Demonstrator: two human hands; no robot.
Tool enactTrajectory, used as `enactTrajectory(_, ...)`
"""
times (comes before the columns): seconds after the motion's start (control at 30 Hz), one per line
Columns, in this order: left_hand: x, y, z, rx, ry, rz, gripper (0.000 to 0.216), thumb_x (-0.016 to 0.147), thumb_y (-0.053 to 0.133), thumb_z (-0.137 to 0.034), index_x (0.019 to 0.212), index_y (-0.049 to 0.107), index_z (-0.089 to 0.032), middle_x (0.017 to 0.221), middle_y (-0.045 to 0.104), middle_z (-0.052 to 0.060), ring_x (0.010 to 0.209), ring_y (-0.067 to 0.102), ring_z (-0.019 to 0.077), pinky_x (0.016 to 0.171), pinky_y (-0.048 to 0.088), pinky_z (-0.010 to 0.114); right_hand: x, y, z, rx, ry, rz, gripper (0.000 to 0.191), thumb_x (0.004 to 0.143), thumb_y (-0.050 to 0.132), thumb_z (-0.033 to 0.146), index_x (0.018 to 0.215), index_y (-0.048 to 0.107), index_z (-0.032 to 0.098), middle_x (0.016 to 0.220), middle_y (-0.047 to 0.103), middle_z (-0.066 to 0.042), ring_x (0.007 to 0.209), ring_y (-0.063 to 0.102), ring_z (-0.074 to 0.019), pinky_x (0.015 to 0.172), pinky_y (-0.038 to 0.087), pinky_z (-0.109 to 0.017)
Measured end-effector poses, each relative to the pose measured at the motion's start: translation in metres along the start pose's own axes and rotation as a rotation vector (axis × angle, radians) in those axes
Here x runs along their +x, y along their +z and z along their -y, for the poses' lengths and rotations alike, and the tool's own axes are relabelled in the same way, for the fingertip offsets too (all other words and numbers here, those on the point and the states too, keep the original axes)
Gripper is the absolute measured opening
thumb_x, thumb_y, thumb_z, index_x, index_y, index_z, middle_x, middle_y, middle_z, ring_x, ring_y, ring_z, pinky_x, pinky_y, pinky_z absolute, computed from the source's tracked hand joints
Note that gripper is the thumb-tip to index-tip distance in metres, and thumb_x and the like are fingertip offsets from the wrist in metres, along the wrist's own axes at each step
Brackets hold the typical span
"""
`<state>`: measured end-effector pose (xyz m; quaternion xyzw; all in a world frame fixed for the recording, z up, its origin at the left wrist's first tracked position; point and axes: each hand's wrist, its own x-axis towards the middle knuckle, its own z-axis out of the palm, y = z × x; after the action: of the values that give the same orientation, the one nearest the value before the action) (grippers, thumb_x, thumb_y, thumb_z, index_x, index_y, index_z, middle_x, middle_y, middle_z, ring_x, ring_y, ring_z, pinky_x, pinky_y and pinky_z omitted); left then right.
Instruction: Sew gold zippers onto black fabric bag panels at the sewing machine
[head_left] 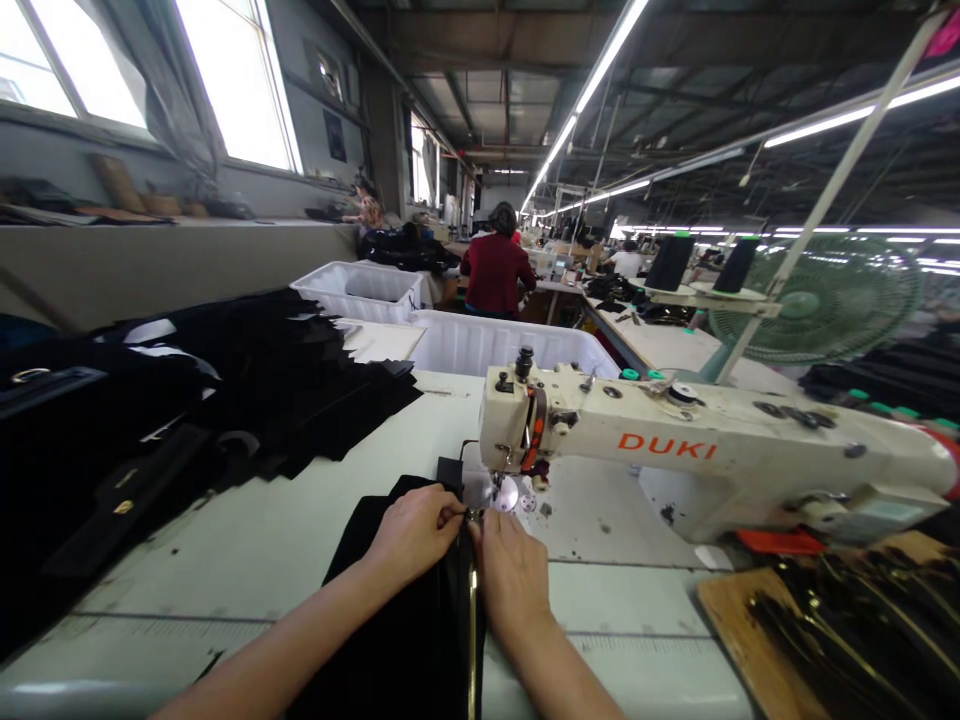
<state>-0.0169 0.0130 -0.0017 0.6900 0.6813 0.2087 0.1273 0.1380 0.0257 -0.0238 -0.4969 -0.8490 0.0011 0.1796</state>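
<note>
A black fabric piece (390,630) lies on the pale sewing table in front of me, and a zipper (472,640) with gold teeth runs along its right side. My left hand (418,528) is closed, thumb and fingertips pinching the far end of the zipper. From the other side my right hand (516,570) grips the same end, its fingers bent over the zipper's edge. Both hands are just short of the needle area of a white sewing machine (675,430) marked DUKI. The fingertips hide the exact spot they pinch.
Stacked black fabric pieces (255,400) cover the table's left. White plastic bins (510,345) stand behind it. Gold-toothed zippers (862,620) lie on a wooden board (739,610) at right. Beyond are thread cones (670,265), a green fan (825,298) and a seated person (498,270).
</note>
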Motion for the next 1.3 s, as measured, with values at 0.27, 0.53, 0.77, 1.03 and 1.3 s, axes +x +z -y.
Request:
enactTrajectory(0.27,-0.005,0.004,-0.004,-0.005,-0.016,-0.078,0.016,0.085,0.055,-0.02,0.08,0.069,-0.024,0.082,0.065,0.0,0.076,0.061,0.0158,0.069,0.042,0.025,-0.001,0.001,0.003,-0.08,-0.007,-0.002,0.01,0.097,0.051,0.02,0.089,0.057,0.019,0.084,0.065,-0.007,0.08,0.064,-0.0245,0.059,0.048,-0.033)
enactTrajectory(0.53,-0.007,0.007,-0.005,0.043,0.017,-0.115,0.013,0.085,0.056,-0.02,0.078,0.066,-0.023,0.082,0.063,-0.001,0.075,0.059,0.0159,0.064,0.039,0.027,0.001,0.0,0.001,-0.123,-0.014,-0.019,0.013,0.099,0.048,0.025,0.089,0.055,0.02,0.085,0.064,-0.005,0.081,0.063,-0.0225,0.062,0.047,-0.032)
enactTrajectory(0.77,-0.008,0.008,-0.006,0.093,0.038,-0.136,0.014,0.085,0.055,-0.019,0.076,0.064,-0.023,0.082,0.062,-0.001,0.074,0.059,0.0161,0.062,0.038,0.027,0.003,0.0,0.001,-0.165,-0.056,0.014,0.008,0.095,0.055,0.018,0.087,0.056,0.019,0.084,0.065,-0.005,0.081,0.063,-0.0226,0.059,0.047,-0.03)
enactTrajectory(1.03,-0.01,0.011,-0.009,0.168,0.105,-0.129,0.02,0.091,0.047,-0.015,0.079,0.063,-0.019,0.083,0.062,0.004,0.082,0.06,0.0199,0.068,0.041,0.03,0.009,-0.007,0.015,-0.207,-0.044,0.06,0.014,0.086,0.056,0.001,0.087,0.06,0.015,0.083,0.065,-0.009,0.08,0.064,-0.0256,0.06,0.05,-0.035)
enactTrajectory(1.3,-0.005,0.008,-0.007,0.135,0.093,-0.098,0.022,0.092,0.045,-0.016,0.08,0.064,-0.019,0.085,0.064,0.004,0.083,0.061,0.0198,0.075,0.043,0.03,0.016,-0.007,0.01,-0.181,-0.127,0.082,0.013,0.085,0.058,0.003,0.088,0.06,0.016,0.084,0.066,-0.006,0.079,0.064,-0.0224,0.059,0.049,-0.031)
